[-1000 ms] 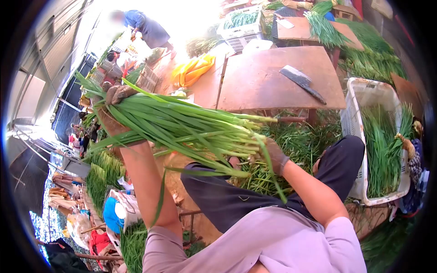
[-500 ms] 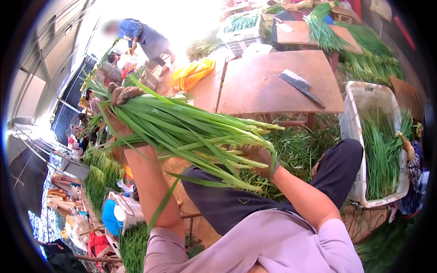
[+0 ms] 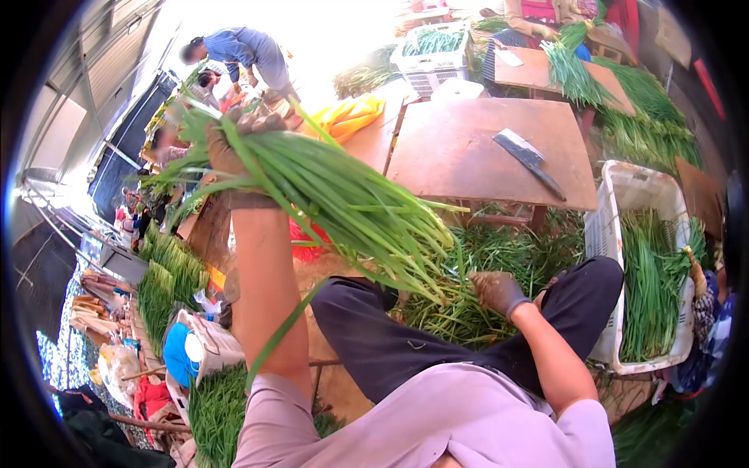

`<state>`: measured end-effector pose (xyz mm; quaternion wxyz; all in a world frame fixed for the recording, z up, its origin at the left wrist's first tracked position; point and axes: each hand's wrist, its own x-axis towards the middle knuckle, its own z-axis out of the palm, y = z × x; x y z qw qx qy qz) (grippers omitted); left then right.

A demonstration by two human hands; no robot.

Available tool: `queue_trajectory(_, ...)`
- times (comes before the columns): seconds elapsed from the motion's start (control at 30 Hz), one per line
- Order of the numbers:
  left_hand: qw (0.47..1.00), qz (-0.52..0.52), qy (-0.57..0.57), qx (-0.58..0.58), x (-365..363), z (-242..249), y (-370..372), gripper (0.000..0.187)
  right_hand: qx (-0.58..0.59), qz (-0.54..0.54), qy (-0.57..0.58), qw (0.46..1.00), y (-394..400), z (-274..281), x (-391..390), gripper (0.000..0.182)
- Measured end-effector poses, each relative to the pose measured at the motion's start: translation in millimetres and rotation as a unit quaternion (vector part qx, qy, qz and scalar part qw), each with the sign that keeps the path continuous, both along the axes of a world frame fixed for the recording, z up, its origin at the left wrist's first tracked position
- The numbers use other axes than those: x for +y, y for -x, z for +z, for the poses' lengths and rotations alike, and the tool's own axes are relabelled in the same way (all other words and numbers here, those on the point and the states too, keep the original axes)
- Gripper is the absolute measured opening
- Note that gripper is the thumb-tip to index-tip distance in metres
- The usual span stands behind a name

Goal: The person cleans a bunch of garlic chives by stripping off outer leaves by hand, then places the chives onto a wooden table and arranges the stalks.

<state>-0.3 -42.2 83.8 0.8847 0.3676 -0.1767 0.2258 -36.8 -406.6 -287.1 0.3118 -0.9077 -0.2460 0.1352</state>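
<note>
My left hand [image 3: 246, 148], in a dark soiled glove, is wrapped round one end of a long green leafy bunch [image 3: 343, 187]. The bunch slants down to the right, its pale stalk ends hanging over my lap. Just right of those ends, my right hand [image 3: 497, 292] is closed in a brown and grey glove, apart from the bunch. Whether it pinches any thin stalk is too small to tell. Loose green leaves [image 3: 511, 253] lie on the ground beyond it.
A cleaver [image 3: 529, 162] lies on the wooden board [image 3: 445, 148] ahead. A white crate [image 3: 610, 226] of greens stands right. A yellow cloth [image 3: 351, 117] lies beyond the bunch. One person [image 3: 250, 54] bends at upper left; another person's hands [image 3: 546, 33] are at upper right.
My right hand has come away from the stalk ends, moving right and down. My left hand has risen slightly rightward with the bunch, which now slopes more steeply. The bending person has shifted.
</note>
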Motion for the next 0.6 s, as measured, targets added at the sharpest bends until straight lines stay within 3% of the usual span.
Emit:
queue_trajectory(0.03, 0.999, -0.024, -0.014, -0.020, -6.9, 0.3, -1.4, 0.035, 0.067, 0.045, 0.111, 0.991, 3.4, 26.4, -7.8, 0.037)
queue_trajectory(0.07, 1.000, 0.030, -0.007, 0.001, -32.2, 6.1, 4.6, 0.038, 0.120, 0.054, 0.157, 0.979, 2.8, 60.6, -11.6, 0.051)
queue_trajectory(0.1, 0.999, 0.036, -0.005, -0.002, -25.1, 4.6, -3.0, 0.038, 0.117, 0.059, 0.159, 0.979, 8.4, 80.5, -14.7, 0.051)
queue_trajectory(0.17, 0.990, -0.138, -0.009, -0.026, -5.5, -0.7, -26.7, 0.042, -0.159, -0.043, 0.095, 0.982, 13.8, 111.8, -21.9, 0.069)
queue_trajectory(0.23, 0.982, 0.170, 0.003, 0.082, -69.8, 7.1, -13.1, 0.047, -0.171, 0.036, -0.173, 0.969, 1.7, 145.4, -30.9, 0.093)
queue_trajectory(0.3, 0.996, 0.073, -0.034, 0.048, -58.4, -5.6, -30.0, 0.051, -0.026, 0.069, -0.398, 0.915, 7.3, 200.4, -16.3, 0.100)
queue_trajectory(0.37, 0.950, 0.245, -0.080, 0.173, -123.5, 4.4, -15.9, 0.050, -0.071, 0.083, -0.415, 0.903, -3.6, 233.3, -0.4, 0.099)
queue_trajectory(0.43, 0.954, 0.242, -0.090, 0.154, -143.9, -0.4, -19.8, 0.049, -0.114, 0.095, -0.429, 0.891, -11.1, 252.9, 7.7, 0.097)
queue_trajectory(0.5, 0.956, 0.242, -0.094, 0.137, -159.0, -4.3, -20.0, 0.048, -0.007, -0.008, -0.502, 0.865, -19.1, 250.0, 3.6, 0.068)
queue_trajectory(0.57, 0.946, 0.246, -0.158, 0.142, -169.7, -6.0, -17.3, 0.045, 0.054, -0.086, -0.593, 0.799, -28.3, 231.0, -9.4, 0.040)
queue_trajectory(0.6, 0.953, 0.228, -0.150, 0.129, -172.4, -10.2, -22.8, 0.045, 0.044, -0.091, -0.575, 0.812, -37.4, 203.7, -28.6, 0.033)
